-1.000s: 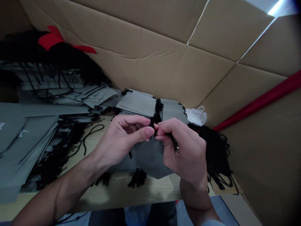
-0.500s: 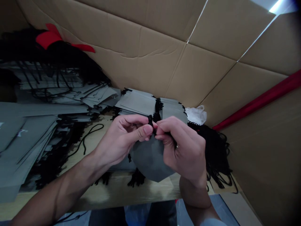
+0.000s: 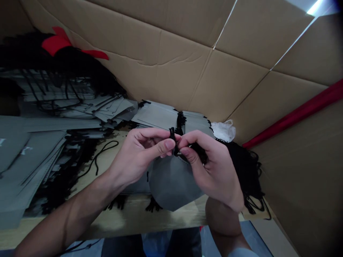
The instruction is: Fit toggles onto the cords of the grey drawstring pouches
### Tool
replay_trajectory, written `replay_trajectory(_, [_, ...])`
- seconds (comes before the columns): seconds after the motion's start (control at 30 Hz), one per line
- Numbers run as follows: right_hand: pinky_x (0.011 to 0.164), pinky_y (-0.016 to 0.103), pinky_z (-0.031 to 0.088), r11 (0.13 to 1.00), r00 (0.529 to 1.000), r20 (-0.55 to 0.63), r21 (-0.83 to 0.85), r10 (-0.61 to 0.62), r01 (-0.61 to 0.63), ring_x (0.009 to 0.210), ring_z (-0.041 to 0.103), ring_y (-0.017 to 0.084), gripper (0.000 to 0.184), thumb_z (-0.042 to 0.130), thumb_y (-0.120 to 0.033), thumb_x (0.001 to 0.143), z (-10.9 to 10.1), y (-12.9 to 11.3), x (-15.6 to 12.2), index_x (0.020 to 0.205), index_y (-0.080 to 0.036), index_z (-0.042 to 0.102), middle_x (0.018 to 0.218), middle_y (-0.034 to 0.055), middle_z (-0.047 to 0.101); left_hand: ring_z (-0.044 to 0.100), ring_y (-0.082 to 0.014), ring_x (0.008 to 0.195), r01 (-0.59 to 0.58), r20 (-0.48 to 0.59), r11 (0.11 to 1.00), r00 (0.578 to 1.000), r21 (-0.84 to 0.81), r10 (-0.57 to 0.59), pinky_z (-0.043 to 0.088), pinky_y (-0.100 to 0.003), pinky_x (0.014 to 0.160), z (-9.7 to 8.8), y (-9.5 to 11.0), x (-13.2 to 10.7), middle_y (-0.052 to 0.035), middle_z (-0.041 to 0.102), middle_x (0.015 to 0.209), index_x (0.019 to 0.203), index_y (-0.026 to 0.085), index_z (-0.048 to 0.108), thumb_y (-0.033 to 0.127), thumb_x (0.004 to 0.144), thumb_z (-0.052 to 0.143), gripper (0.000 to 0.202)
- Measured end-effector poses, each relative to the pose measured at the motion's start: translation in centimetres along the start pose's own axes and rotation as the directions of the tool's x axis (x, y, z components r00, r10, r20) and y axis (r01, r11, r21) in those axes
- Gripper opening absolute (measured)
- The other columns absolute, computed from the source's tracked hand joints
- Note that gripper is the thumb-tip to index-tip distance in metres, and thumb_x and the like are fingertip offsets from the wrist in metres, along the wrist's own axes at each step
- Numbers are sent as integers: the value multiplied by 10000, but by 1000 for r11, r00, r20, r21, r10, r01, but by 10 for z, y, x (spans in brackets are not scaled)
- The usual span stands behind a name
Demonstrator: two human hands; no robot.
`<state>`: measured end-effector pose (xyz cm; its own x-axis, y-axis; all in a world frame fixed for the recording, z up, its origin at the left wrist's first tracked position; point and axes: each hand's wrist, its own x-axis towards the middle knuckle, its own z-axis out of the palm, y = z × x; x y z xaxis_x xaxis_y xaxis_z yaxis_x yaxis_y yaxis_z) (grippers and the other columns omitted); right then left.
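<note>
My left hand (image 3: 139, 155) and my right hand (image 3: 214, 167) meet above the wooden table (image 3: 128, 217), fingertips pinched together on a black drawstring cord (image 3: 173, 140). The cord belongs to a grey cloth pouch (image 3: 171, 182) that hangs below both hands, rounded and slightly puffed. My left thumb and forefinger press the cord's end; my right fingers curl round more black cord beside it. The pouch's top edge is hidden behind my fingers.
Stacks of flat grey pouches (image 3: 158, 116) lie behind my hands, with larger grey piles (image 3: 32, 150) at the left. Loose black cords (image 3: 246, 171) heap at the right, one cord (image 3: 103, 153) lies on the table. Cardboard walls (image 3: 187, 64) enclose the space; a red strip (image 3: 294, 114) runs along the right.
The pouch has turned and spread wider below my hands. My right hand has rotated outward and dropped a little, while the pinch on the cord holds in place.
</note>
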<state>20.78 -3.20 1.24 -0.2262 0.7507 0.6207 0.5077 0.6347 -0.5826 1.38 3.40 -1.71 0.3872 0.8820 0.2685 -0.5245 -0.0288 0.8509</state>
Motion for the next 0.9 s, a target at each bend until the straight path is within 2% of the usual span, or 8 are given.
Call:
replay_trajectory(0.17, [775, 237, 585, 997, 994, -71, -8, 78, -79, 827, 733, 120, 74, 763, -148, 1048, 3, -1, 1, 1034, -220, 768, 942, -30, 806, 784, -87, 687, -78, 37, 996, 996, 40, 77, 668, -116, 642, -4, 1, 0, -16, 888, 902, 981, 249, 935, 236, 744, 1124, 304])
replay_trajectory(0.33, [753, 216, 568, 997, 991, -111, -23, 74, -77, 794, 700, 92, 94, 786, -117, 997, 5, -2, 4, 990, -210, 777, 913, -51, 792, 783, -87, 724, -96, 48, 987, 995, 129, 90, 678, -121, 706, -4, 7, -3, -17, 871, 867, 1018, 235, 937, 266, 823, 1080, 244])
replay_trajectory(0.43, [761, 225, 567, 998, 989, -140, -39, 51, -57, 790, 681, 89, 103, 791, -109, 988, 7, -2, 4, 981, -209, 770, 924, -50, 787, 785, -96, 740, -102, 50, 980, 994, 174, 94, 681, -132, 721, -3, 10, -4, -19, 860, 858, 1043, 212, 927, 273, 811, 1087, 288])
replay_trajectory(0.57, [768, 243, 573, 999, 986, -167, -46, 8, -16, 797, 670, 91, 132, 799, -91, 987, 9, -2, 2, 1011, -218, 770, 960, -50, 790, 770, -91, 726, -126, 60, 969, 991, 212, 116, 677, -139, 711, -2, 13, -3, -17, 851, 879, 1058, 189, 907, 294, 877, 1040, 247])
replay_trajectory(0.7, [783, 269, 598, 999, 984, -174, -10, -42, 41, 818, 685, 103, 174, 835, -106, 992, 11, -1, 0, 1099, -232, 781, 1038, -39, 809, 732, -78, 722, -139, 22, 952, 990, 272, 139, 625, -102, 679, 1, 14, -2, 12, 812, 812, 937, 190, 877, 285, 764, 1112, 306])
replay_trajectory(0.8, [814, 283, 625, 995, 980, -173, 7, -99, 102, 870, 731, 124, 185, 862, -126, 1015, 12, 2, 1, 1139, -249, 801, 1066, -28, 832, 706, -79, 705, -174, 0, 919, 983, 354, 186, 597, -107, 650, 3, 14, -4, 26, 791, 786, 904, 200, 855, 316, 748, 1121, 330])
replay_trajectory(0.9, [879, 294, 649, 986, 975, -152, -9, -165, 165, 980, 790, 151, 215, 773, -71, 1065, 11, 4, 4, 1147, -259, 837, 1092, -6, 853, 713, -83, 725, -253, -27, 845, 953, 472, 301, 592, -128, 668, 2, 11, -8, 36, 802, 826, 914, 221, 837, 333, 797, 1094, 304])
